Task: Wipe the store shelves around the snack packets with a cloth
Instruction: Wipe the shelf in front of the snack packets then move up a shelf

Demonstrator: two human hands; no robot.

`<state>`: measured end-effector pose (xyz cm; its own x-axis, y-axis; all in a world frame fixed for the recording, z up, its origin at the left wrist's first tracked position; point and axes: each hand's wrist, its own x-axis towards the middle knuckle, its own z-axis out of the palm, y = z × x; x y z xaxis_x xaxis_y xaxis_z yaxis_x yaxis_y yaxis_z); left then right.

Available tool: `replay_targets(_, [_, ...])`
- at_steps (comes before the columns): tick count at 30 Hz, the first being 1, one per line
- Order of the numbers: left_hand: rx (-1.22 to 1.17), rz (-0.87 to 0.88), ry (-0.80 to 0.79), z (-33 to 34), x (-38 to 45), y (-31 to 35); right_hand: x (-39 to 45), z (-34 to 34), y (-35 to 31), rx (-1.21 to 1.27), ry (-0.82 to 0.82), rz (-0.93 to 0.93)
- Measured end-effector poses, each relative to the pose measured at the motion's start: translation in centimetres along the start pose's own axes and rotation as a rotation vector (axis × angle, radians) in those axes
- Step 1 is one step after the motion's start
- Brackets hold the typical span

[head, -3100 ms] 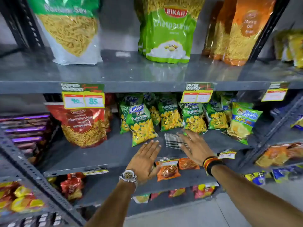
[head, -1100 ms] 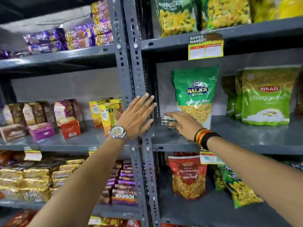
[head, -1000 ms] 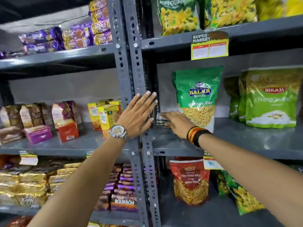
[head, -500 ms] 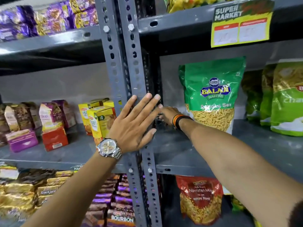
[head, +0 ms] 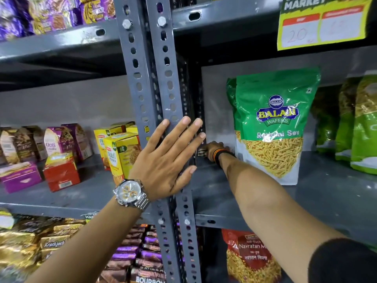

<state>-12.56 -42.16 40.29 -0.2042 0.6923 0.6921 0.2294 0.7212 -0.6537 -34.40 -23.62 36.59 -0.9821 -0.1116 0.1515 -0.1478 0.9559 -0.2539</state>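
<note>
My left hand [head: 167,158], a silver watch on its wrist, lies flat with fingers spread against the grey perforated upright [head: 163,82] of the rack. My right hand [head: 213,149] reaches deep into the back left corner of the grey shelf [head: 330,193] and presses a striped cloth [head: 201,153] there; only a small edge of the cloth shows. A green Balaji sev packet [head: 273,127] stands upright just right of that hand. Further green snack packets [head: 359,127] stand at the far right.
Yellow, purple and red biscuit boxes [head: 120,150] stand on the left bay's shelf. A red Navratan Mix packet [head: 251,256] sits on the shelf below. A yellow price tag [head: 320,27] hangs from the shelf above. Biscuit packs [head: 140,260] fill the lower left.
The view went from the lower shelf up to this one. My right hand has pushed the cloth from the shelf front back into the corner. My left hand stays on the upright.
</note>
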Motion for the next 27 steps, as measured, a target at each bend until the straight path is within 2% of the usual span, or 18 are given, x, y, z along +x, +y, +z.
replay_targets(3, [-0.001, 0.002, -0.011, -0.2, 0.1, 0.0, -1.5, 0.3, 0.4, 0.041, -0.028, -0.091])
replay_targets(8, [0.011, 0.0, -0.025, -0.6, 0.2, 0.0, -8.9, -0.1, 0.8, 0.101, -0.07, -0.438])
replay_targets(9, [0.007, -0.005, -0.03, -0.7, 0.2, 0.1, -10.9, -0.5, 0.9, 0.14, -0.125, -0.505])
replay_targets(11, [0.001, -0.009, -0.04, -0.6, 0.1, 0.2, -13.4, -1.7, 1.2, 0.278, -0.229, -0.538])
replay_targets(15, [-0.005, -0.003, -0.033, -0.7, 0.2, 0.2, -11.4, -2.7, 0.7, 0.361, -0.098, -0.483])
replay_targets(19, [0.006, 0.004, -0.027, -0.6, 0.0, 0.1, -10.1, -0.9, 0.1, 0.373, -0.107, -0.413])
replay_targets(21, [0.01, 0.008, -0.025, -0.6, 0.0, 0.0, -11.3, -0.5, -0.1, 0.386, -0.131, -0.509])
replay_targets(25, [0.004, 0.0, -0.036, -0.6, 0.1, 0.1, -15.1, -2.2, 1.2, 0.328, -0.31, -0.68])
replay_targets(27, [0.009, -0.002, -0.038, -0.6, 0.1, 0.2, -15.4, -3.3, 1.5, 0.344, -0.321, -0.714])
